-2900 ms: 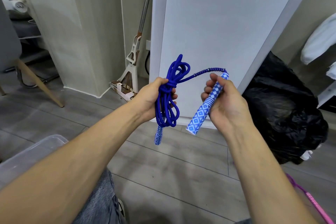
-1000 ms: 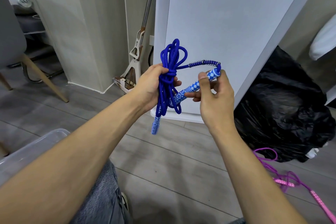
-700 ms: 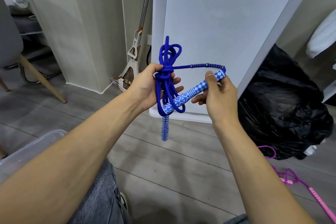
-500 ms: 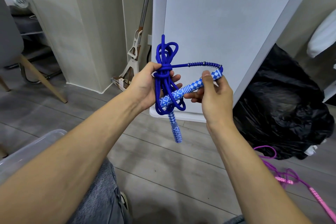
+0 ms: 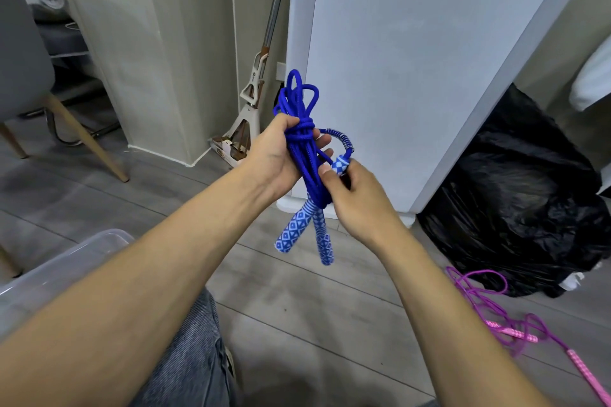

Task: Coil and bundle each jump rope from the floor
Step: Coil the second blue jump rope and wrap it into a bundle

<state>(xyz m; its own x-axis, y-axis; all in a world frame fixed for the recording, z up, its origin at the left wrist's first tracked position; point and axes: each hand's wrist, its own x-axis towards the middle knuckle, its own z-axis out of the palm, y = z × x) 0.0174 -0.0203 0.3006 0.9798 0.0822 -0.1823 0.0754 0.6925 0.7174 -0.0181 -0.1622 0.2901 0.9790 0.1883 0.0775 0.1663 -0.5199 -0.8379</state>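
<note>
Both arms were bare & stretched fwd, hands close together mid-frame. L forearm (image 5: 165,258) came in from lower left, wrist roughly straight; L hand (image 5: 274,158) gripped the coiled blue jump rope (image 5: 302,142) round its middle, thumb on top near the wrap, fingers curled behind w/ fingertips (image 5: 323,139) showing on the far side. R forearm (image 5: 446,291) came in from lower right. R hand (image 5: 357,198), back to the camera, pinched the top end of one handle (image 5: 340,165) btwn thumb & curled fingers, just beside L hand's fingertips.
</note>
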